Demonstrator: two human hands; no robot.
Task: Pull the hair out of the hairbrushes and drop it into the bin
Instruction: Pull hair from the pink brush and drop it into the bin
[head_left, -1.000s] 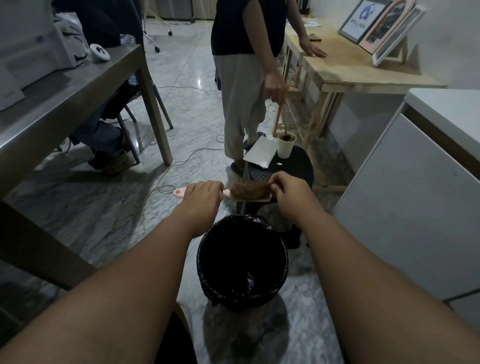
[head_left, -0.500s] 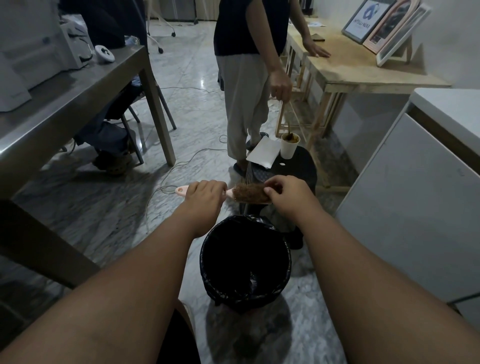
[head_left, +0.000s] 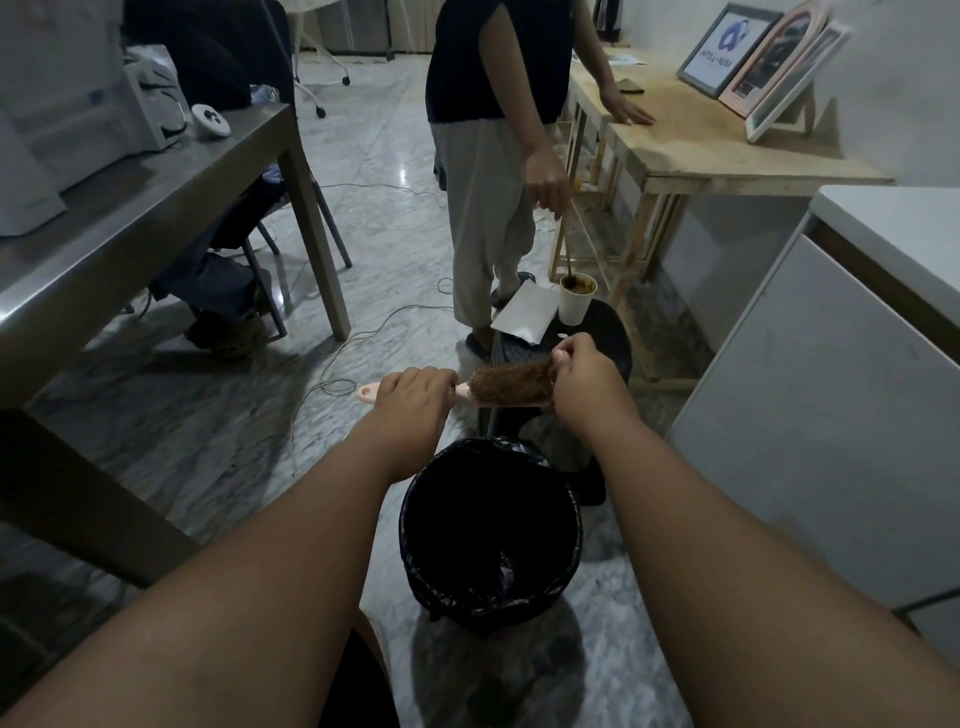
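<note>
Over the last second my view has crept closer and dropped a little, but the real change is at the far end of the brush: my right thumb and fingers have shifted from resting over the tip to pinching the edge of the hair mat and tipping it upward. I read that as the pull just starting; the hair still sits on the bristles and nothing has gone into the bin.

Going left to right: my left hand (head_left: 415, 397) is clenched around the pink handle of the hairbrush (head_left: 470, 397), the rounded handle end poking out past my knuckles. The brush lies roughly level, head pointing right. The brown wad of hair (head_left: 511, 383) covers the head, between my two hands. My right hand (head_left: 584, 382) grips the far end of that wad, thumb on top.

The bin (head_left: 491, 530), lined with a black bag, stands on the floor directly below and nearer to me than the brush, so I judge a freed clump would drop close to its far rim.
</note>
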